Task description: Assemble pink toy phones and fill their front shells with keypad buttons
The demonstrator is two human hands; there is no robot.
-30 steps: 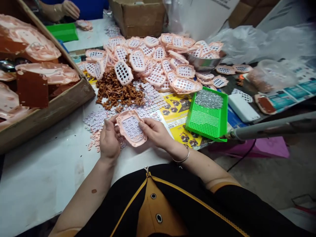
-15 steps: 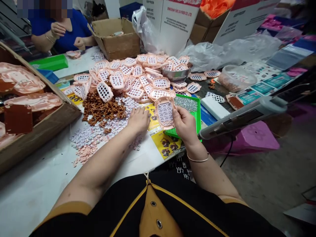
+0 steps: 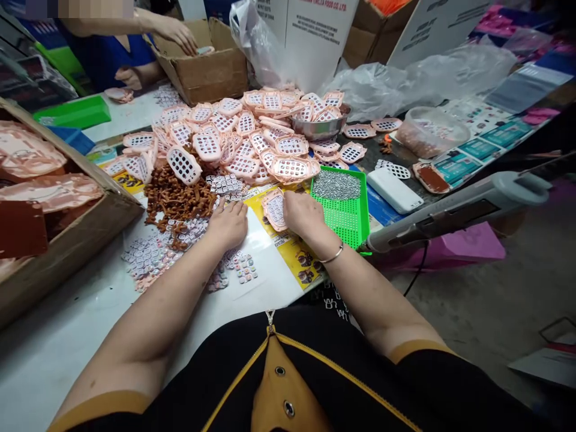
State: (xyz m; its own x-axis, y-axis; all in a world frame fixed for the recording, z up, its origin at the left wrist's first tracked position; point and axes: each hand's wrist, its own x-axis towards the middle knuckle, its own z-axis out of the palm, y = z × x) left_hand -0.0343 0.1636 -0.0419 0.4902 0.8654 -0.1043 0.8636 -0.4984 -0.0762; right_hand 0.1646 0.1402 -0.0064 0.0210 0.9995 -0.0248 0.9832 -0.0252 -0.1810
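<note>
Behind the white table's front edge point(image 3: 263, 289), right hand point(image 3: 305, 215) grips pink panel point(image 3: 272, 210), left hand point(image 3: 228, 225) spread (carton point(image 3: 310, 45): "FOOD CO.LTD.").

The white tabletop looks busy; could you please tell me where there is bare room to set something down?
The widest bare patch of white tabletop lies between the left cardboard box and the left forearm. A smaller one sits between the square key pieces and the yellow printed sheet. Farther back is crowded with pink shells, brown parts and the green tray.
</note>
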